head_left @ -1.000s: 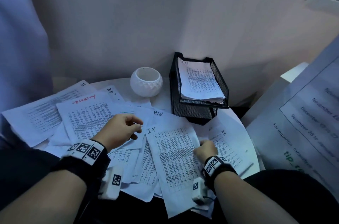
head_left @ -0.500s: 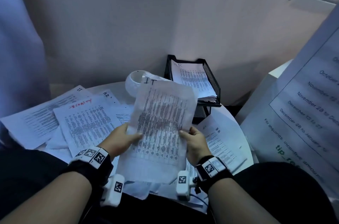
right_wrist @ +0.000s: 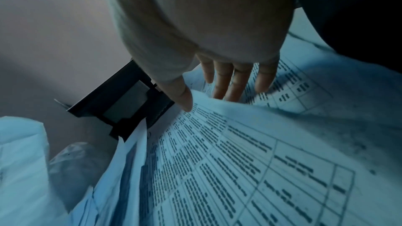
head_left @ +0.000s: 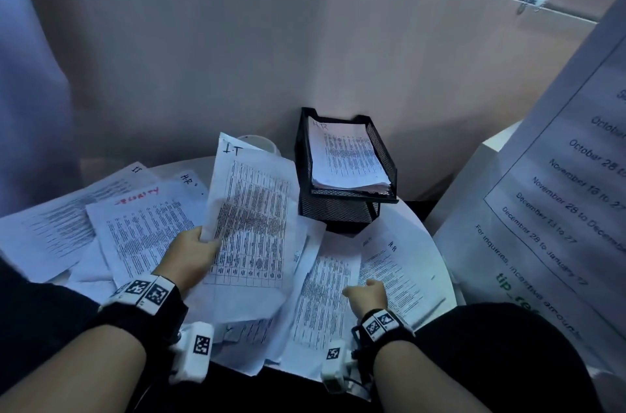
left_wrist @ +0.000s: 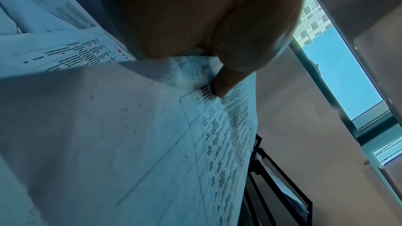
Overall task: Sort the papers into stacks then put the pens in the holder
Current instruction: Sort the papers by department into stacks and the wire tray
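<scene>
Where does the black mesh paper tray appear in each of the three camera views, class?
Head: black mesh paper tray stands upper centre, at the table's far side, holding HR sheets.
Left wrist: lower right, beyond the IT sheet pinched by the left hand; tray at.
Right wrist: left of centre, behind the right hand's thumb; tray at.
Shared landmark: the tray itself.

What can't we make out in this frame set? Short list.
- Pens: none visible in any view.
- White holder: head view, mostly hidden behind the lifted IT sheet.
- Left hand fingers: under the sheet; wrist view shows only the thumb.
- Table print: too small and blurred everywhere.
- Right hand fingers: tips hidden under a curled sheet, right wrist view.
</scene>
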### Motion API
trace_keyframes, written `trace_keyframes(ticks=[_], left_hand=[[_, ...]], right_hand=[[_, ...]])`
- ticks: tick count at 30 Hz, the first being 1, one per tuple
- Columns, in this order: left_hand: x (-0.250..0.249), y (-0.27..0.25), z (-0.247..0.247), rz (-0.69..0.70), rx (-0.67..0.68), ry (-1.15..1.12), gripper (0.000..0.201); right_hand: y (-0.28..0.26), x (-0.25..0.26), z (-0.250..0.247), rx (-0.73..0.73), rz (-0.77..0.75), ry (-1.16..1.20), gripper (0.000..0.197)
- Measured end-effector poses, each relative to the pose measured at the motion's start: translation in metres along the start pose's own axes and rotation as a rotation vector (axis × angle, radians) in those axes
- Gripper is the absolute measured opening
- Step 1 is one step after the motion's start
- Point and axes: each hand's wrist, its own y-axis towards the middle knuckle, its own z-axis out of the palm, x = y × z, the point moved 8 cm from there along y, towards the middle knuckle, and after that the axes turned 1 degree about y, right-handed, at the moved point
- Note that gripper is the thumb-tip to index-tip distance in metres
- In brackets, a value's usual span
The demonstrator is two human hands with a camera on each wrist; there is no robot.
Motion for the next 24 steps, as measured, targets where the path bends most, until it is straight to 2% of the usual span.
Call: trace_keyframes(ticks=[3,6,7,11,15,18,21,24], left_hand=[[-0.001,-0.002,-0.002,-0.003,-0.005,-0.016,0.022],[0.001,-0.003,-0.006,-0.016,-0.021,-0.032,0.023],[0.001,-0.003,-0.008,-0.019,-0.029,-0.036,0.023],[0.0,-0.003,-0.013,-0.036,-0.06,-0.043,0.02],[0.002,-0.002,-0.018,-0.061,-0.095,-0.031,0.02],[0.004,-0.002,-0.02,-0.072,-0.1,-0.002,0.018],[0.004,-0.003,-0.021,-0.074,-0.103,0.017,0.021],[0.002,-0.004,-0.021,-0.07,-0.097,0.032,0.021]], right_hand=[[-0.001,0.002,0.004,0.006,0.001,0.0,0.056],[-0.005,0.004,0.008,0.02,-0.03,-0.024,0.011],[-0.007,0.005,0.007,0.013,-0.045,-0.036,0.006],[-0.012,0.017,0.004,-0.036,-0.123,-0.089,0.014],[-0.036,0.072,-0.003,-0.079,-0.434,-0.338,0.015],[-0.061,0.12,-0.016,-0.112,-0.638,-0.405,0.016],[-0.077,0.155,-0.041,-0.155,-0.765,-0.276,0.012],[-0.08,0.172,-0.07,-0.129,-0.799,0.144,0.015]])
